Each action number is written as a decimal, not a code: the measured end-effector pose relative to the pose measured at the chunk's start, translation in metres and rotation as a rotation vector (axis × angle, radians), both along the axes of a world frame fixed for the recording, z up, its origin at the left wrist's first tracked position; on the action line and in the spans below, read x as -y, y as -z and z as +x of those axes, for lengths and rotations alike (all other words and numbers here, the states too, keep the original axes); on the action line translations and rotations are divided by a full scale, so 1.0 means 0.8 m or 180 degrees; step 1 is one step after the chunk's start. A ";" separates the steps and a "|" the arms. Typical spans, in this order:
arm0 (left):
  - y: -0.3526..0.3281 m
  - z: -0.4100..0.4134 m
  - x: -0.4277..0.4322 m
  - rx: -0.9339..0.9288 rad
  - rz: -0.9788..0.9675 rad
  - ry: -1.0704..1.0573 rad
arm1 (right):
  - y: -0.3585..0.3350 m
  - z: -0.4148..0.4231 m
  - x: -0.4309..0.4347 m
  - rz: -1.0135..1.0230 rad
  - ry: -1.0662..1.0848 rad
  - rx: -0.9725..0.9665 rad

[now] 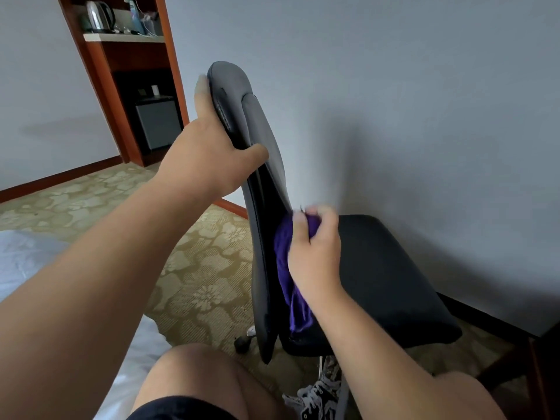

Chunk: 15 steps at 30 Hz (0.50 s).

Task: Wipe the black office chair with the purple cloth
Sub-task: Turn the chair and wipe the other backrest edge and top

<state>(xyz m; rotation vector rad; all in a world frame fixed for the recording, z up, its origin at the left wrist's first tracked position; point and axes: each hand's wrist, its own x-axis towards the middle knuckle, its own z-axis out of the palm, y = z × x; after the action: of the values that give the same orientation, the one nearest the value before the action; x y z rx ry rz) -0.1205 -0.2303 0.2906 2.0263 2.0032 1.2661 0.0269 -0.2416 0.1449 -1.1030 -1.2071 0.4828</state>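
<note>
Knee (197, 374) beneath right hand (315, 253) gripping purple cloth (283, 247) against chair (378, 268).

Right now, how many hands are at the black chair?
2. The left hand grips the top of the backrest of the black chair; the right hand holds the purple cloth against its lower part.

A steel kettle (98, 16) is sitting on the wooden shelf unit (100, 71), above a grey mini fridge (157, 122). Laced sneakers (321, 389) are lying on the floral carpet (197, 268) below me, and white bedding (24, 259) is lying at my left.

Soft daylight, wide-angle bending (hands motion-blurred).
</note>
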 end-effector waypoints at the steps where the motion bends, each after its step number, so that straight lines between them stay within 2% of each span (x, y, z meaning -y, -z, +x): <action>1: 0.005 0.002 0.001 -0.0033 -0.0165 -0.0091 | -0.025 -0.006 -0.005 0.0177 -0.0071 -0.0013; 4: 0.026 0.011 0.004 -0.0362 -0.0822 -0.0182 | -0.063 -0.020 -0.022 0.0568 -0.0198 0.0267; 6: 0.045 0.016 0.005 -0.0682 -0.1195 0.0012 | -0.044 -0.019 -0.028 0.0689 -0.0174 0.0462; 8: 0.062 0.017 0.006 -0.0674 -0.1418 0.0163 | 0.007 -0.009 -0.027 0.0767 0.0112 0.0692; 11: 0.069 0.022 0.009 -0.0555 -0.1276 0.0166 | 0.097 0.005 -0.017 0.0255 0.0467 0.0904; 14: 0.066 0.021 0.009 -0.0522 -0.1280 0.0146 | 0.151 0.008 -0.012 -0.0320 0.0482 0.0648; 15: 0.064 0.021 0.011 -0.0682 -0.1337 0.0143 | 0.158 0.007 -0.012 -0.0452 0.0477 0.0528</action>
<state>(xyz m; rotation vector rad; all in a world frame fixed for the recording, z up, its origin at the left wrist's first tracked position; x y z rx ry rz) -0.1041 -0.2394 0.2396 2.0446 2.0717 0.5714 0.0323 -0.2323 0.0188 -1.3663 -1.2370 0.3713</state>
